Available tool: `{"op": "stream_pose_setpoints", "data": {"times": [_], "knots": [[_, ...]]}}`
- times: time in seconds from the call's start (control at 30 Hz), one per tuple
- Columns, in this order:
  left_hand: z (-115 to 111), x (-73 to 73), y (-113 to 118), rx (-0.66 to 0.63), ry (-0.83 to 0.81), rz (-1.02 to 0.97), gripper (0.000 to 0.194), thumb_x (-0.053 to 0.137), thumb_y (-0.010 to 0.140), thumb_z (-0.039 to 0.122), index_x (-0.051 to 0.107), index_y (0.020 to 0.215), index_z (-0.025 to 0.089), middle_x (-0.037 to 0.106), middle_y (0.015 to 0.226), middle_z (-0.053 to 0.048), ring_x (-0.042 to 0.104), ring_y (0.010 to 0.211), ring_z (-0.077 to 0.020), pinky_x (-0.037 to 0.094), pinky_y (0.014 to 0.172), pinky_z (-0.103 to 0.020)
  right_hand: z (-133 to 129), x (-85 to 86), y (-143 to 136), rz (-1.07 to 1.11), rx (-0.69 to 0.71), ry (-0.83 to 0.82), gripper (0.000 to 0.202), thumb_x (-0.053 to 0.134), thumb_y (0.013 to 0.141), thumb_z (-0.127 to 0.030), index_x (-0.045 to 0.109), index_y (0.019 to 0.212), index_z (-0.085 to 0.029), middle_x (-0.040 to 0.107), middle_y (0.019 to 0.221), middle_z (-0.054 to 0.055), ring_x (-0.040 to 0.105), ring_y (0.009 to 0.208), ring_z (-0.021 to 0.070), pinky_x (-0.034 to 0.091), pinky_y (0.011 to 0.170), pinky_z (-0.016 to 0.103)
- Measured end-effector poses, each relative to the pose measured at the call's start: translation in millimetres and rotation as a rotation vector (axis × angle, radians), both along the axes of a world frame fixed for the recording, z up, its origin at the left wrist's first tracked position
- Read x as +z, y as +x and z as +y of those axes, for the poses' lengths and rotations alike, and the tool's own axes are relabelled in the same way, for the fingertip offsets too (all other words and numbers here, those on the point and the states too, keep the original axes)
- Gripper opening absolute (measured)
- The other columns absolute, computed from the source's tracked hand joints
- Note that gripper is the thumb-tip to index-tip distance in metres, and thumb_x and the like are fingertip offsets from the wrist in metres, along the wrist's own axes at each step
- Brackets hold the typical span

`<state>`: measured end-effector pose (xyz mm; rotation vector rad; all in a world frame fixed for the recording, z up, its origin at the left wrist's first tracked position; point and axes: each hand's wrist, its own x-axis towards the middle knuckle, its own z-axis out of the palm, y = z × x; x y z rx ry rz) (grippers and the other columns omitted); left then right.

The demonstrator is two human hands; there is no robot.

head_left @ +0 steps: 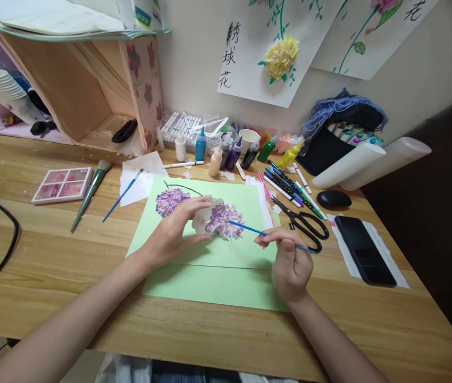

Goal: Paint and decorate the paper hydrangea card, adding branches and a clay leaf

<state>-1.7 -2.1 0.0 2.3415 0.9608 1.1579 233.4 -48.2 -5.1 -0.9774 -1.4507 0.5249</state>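
Observation:
My left hand (pixel 173 230) holds a small whitish palette (pixel 199 222) by its left edge, thumb below and fingers above. Smears of purple paint cover its right part. In my right hand (pixel 293 261) is a thin blue paintbrush (pixel 248 227), its tip pointing left at the palette's paint. Both are over a light green paper (pixel 210 284), on which a fluffy purple-and-white flower (pixel 232 226) lies just right of the palette, partly hidden by it. Another purple flower (pixel 170 201) sits on the paper behind my left fingers, with a dark stem line above it.
Black-handled scissors (pixel 303 226) lie close beyond my right hand, with pens (pixel 285 183) behind them. A phone (pixel 363 250) and mouse (pixel 333 199) are at right. Several paint bottles (pixel 234 154) line the back. At left are a second paintbrush (pixel 124 194) and a large green-handled brush (pixel 90 194).

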Motion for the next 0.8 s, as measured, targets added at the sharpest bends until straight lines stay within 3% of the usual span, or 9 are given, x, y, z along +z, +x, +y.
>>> {"op": "stream_pose_setpoints", "data": {"times": [0.23, 0.5, 0.8], "knots": [[0.2, 0.8, -2.0, -0.080, -0.010, 0.012, 0.059, 0.068, 0.079, 0.020, 0.041, 0.131, 0.024, 0.052, 0.134, -0.012, 0.049, 0.125, -0.0216, 0.053, 0.091, -0.034, 2.6, 1.6, 0.3, 0.152, -0.075, -0.068, 0.030, 0.038, 0.097, -0.030, 0.059, 0.079, -0.020, 0.061, 0.068, 0.002, 0.058, 0.061, 0.0140, 0.045, 0.055, 0.029], [0.8, 1.9, -3.5, -0.121, -0.033, 0.038, 0.058, 0.066, 0.081, 0.018, 0.039, 0.132, 0.023, 0.050, 0.137, -0.011, 0.046, 0.127, -0.0187, 0.048, 0.098, -0.031, 0.8, 2.7, 0.8, 0.133, -0.073, 0.097, 0.028, 0.038, 0.097, -0.027, 0.060, 0.080, -0.020, 0.060, 0.065, 0.002, 0.057, 0.061, 0.0157, 0.040, 0.049, 0.028], [0.1, 1.3, -3.6, -0.121, -0.071, 0.061, 0.060, 0.067, 0.081, 0.021, 0.037, 0.133, 0.024, 0.049, 0.137, -0.011, 0.047, 0.126, -0.0192, 0.049, 0.095, -0.032, -0.7, 0.2, 0.1, 0.000, 0.003, 0.095, 0.029, 0.037, 0.097, -0.025, 0.061, 0.082, -0.020, 0.062, 0.067, 0.003, 0.057, 0.064, 0.0150, 0.043, 0.051, 0.028]]}}
